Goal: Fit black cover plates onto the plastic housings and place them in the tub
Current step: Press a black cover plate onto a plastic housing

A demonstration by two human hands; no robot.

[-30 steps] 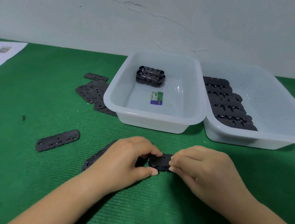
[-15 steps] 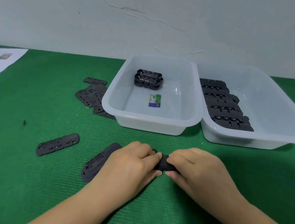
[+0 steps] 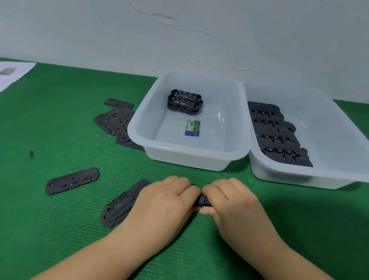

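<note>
**Both hands closed on one black part in front of the tubs**

Green ribbed matting (image 3: 37,227) covers our bench, and behind it rises a pale wall (image 3: 188,28) with a thin crack running across it. We hold our left hand (image 3: 164,203) and right hand (image 3: 231,202) knuckle to knuckle low on the mat, fingers curled, both gripping the same small black part (image 3: 204,202). Only a sliver of it shows between our fingertips, so we cannot tell whether cover and housing are seated together.

Just beyond our hands stand two translucent white tubs, touching side by side. In the left tub (image 3: 187,149) we see two assembled black units (image 3: 184,101) stacked near the far wall, and a small coloured label (image 3: 192,128) on the floor of the tub. In the right tub (image 3: 310,173) a row of black housings (image 3: 275,134) lies overlapping along its left side.

On the mat to our left lie loose cover plates: one flat plate (image 3: 71,181) on its own, another plate (image 3: 122,203) partly hidden beneath our left hand, and a heap of plates (image 3: 116,120) against the left tub's outer wall. A white paper sheet (image 3: 1,77) sits at the far left edge, and a tiny dark speck (image 3: 31,154) rests on the mat.
</note>
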